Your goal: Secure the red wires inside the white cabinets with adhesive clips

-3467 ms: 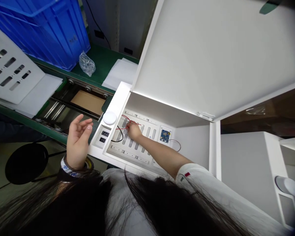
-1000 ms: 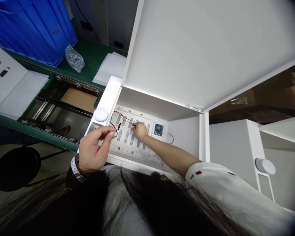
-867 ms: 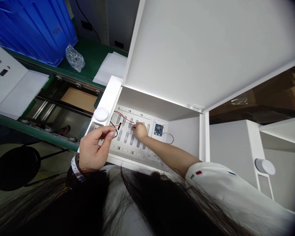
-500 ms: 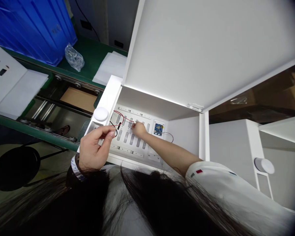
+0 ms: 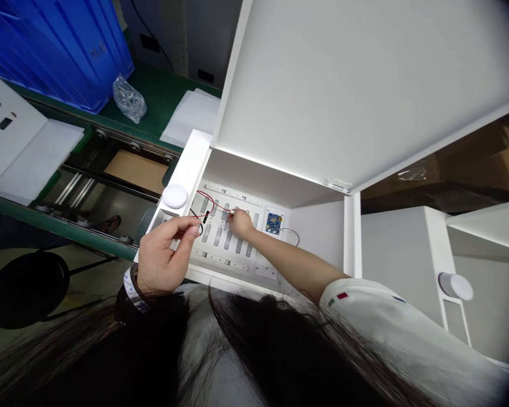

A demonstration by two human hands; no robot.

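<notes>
Red-and-black wire leads [image 5: 207, 210] lie on the slotted white panel [image 5: 218, 251], 1 o'clock from the left hand [image 5: 163, 254], whose thumb and forefinger pinch the black lead [image 5: 193, 213]. The right hand [image 5: 240, 223] has its fingers together at the red lead [image 5: 223, 208]; grip cannot be determined. Blue circuit board [image 5: 274, 224] at its 3 o'clock.

Left hand [image 5: 163, 254] pinches wire [image 5: 200, 225]; right hand [image 5: 241, 223] touches panel [image 5: 220, 258].

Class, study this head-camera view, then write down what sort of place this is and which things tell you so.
Probably an electronics assembly line in a factory: a green conveyor belt, a blue plastic crate, and a small circuit board with thin red wires inside an open white cabinet.
</notes>
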